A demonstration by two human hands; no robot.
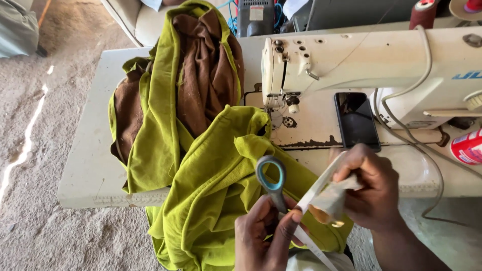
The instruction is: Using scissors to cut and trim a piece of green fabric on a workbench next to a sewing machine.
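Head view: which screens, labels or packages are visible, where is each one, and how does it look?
Phone: flat on the sewing machine bed, black rectangle, dark screen.
Can: right edge, red and white, cylindrical.
Label: top centre on a grey box, small pale rectangle.
Logo: machine body, blue lettering.

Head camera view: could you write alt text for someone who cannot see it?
A person's left hand holds scissors with blue-grey handles while the right hand grips a strip of white tape. Olive-green and brown fabric is heaped on a pale table beside a cream sewing machine, with a dark phone lying on its bed.
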